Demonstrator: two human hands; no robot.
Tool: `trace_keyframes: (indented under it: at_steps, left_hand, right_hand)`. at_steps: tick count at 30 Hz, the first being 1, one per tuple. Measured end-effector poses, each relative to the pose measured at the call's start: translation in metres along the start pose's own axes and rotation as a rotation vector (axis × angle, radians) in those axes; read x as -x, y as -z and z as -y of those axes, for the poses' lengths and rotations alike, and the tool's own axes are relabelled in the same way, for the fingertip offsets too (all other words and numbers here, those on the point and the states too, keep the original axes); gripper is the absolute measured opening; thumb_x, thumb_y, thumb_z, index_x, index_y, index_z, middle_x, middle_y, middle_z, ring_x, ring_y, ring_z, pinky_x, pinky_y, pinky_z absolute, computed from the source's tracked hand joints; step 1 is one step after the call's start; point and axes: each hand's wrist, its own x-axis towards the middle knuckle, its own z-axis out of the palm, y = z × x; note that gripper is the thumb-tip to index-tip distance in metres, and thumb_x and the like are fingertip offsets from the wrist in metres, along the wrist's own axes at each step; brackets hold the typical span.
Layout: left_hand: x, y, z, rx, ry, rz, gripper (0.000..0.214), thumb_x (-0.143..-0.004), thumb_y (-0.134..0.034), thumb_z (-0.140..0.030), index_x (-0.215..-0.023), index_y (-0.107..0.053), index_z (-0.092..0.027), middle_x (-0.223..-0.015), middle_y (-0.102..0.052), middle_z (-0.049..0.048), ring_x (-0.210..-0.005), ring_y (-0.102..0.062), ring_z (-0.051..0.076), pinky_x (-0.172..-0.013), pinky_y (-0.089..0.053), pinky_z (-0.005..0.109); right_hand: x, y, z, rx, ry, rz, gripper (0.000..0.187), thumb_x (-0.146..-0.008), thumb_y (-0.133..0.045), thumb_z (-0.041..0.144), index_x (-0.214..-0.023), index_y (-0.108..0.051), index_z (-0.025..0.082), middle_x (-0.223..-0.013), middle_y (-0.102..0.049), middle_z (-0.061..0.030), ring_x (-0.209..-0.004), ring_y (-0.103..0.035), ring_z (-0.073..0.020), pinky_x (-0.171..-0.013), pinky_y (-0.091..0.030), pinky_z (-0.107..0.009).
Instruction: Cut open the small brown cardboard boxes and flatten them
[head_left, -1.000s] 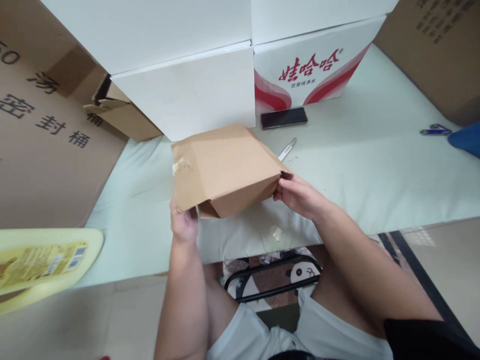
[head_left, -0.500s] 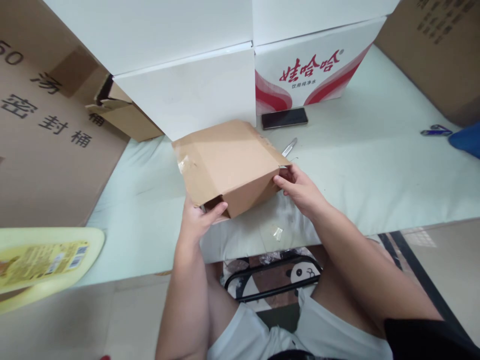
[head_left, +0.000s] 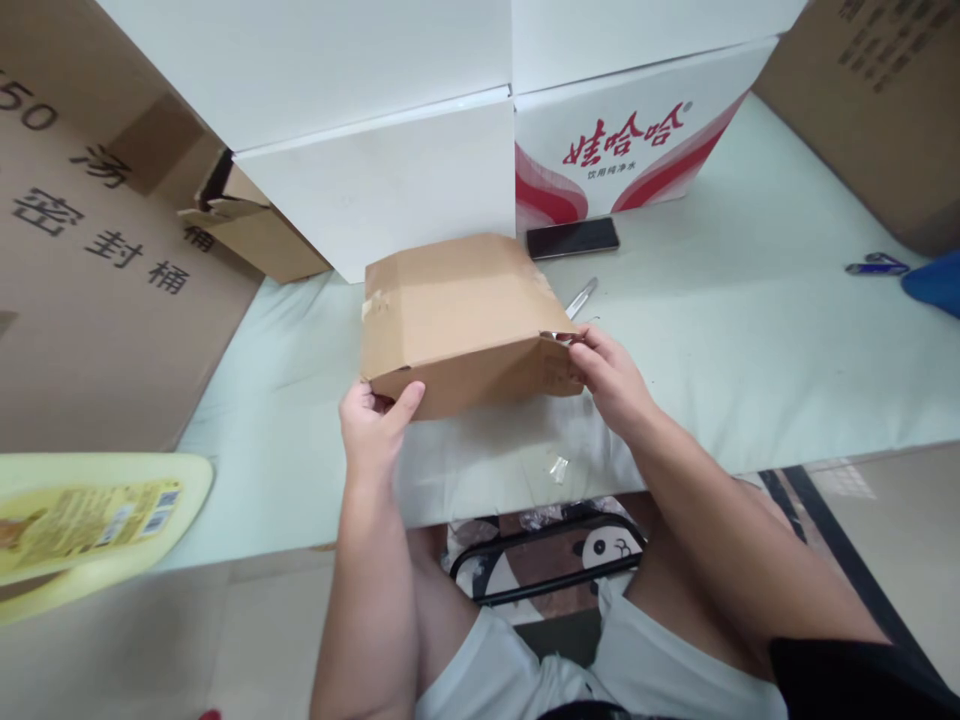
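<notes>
A brown cardboard box [head_left: 465, 300] lies on the cloth-covered table, its near side facing me and its flaps partly folded out. My left hand [head_left: 379, 415] grips the near left corner, thumb on the front face and fingers tucked behind the edge. At the near right corner my right hand [head_left: 604, 370] pinches a flap that sticks out sideways. Bits of clear tape cling to the box's left flap. Just behind the right corner lies a box cutter [head_left: 581, 298], partly hidden by the box. The inside of the box is out of sight.
White cartons [head_left: 382, 185] stand at the back, one with red lettering. A phone [head_left: 573, 238] lies before them. Large brown cartons [head_left: 97, 300] flank the table. Blue-handled scissors [head_left: 877, 265] lie at right, a yellow bottle [head_left: 97, 515] at lower left, a tape scrap [head_left: 558, 468] near the front edge.
The box has turned a little, and its side flaps at the near corners have swung outward. My left hand has shifted left and slightly up; the right hand has moved slightly right.
</notes>
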Motion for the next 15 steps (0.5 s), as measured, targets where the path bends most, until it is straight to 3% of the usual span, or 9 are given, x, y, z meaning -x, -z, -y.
trace_keyframes:
  at_steps: [7, 11, 15]
  left_hand:
    - [0.002, 0.007, -0.009, -0.195, -0.001, 0.011, 0.053, -0.048, -0.090, -0.050, -0.083, -0.069, -0.015, -0.080, -0.073, 0.0062, -0.073, -0.070, 0.020, -0.063, -0.055, 0.028]
    - [0.003, 0.003, -0.013, -0.290, -0.052, 0.009, 0.051, -0.048, -0.087, -0.051, -0.078, -0.064, -0.017, -0.072, -0.069, 0.0038, -0.066, -0.067, 0.019, -0.057, -0.053, 0.028]
    - [0.005, 0.003, -0.012, -0.245, -0.058, 0.115, 0.052, -0.049, -0.087, -0.049, -0.083, -0.065, -0.017, -0.077, -0.073, 0.0066, -0.069, -0.070, 0.021, -0.059, -0.056, 0.029]
  right_hand:
    - [-0.001, 0.004, 0.005, -0.131, -0.110, -0.015, 0.053, -0.064, -0.081, 0.064, -0.087, -0.058, 0.022, -0.079, -0.060, 0.0028, -0.067, -0.056, -0.0094, -0.060, -0.043, -0.022]
    - [-0.002, 0.004, 0.006, -0.133, -0.319, 0.025, 0.061, -0.063, -0.077, 0.073, -0.091, -0.058, 0.022, -0.065, -0.056, 0.0042, -0.054, -0.050, -0.0108, -0.051, -0.041, -0.024]
    - [0.001, 0.002, 0.008, -0.150, -0.270, 0.067, 0.053, -0.065, -0.082, 0.059, -0.095, -0.062, 0.021, -0.085, -0.070, -0.0012, -0.073, -0.064, -0.0152, -0.061, -0.047, -0.025]
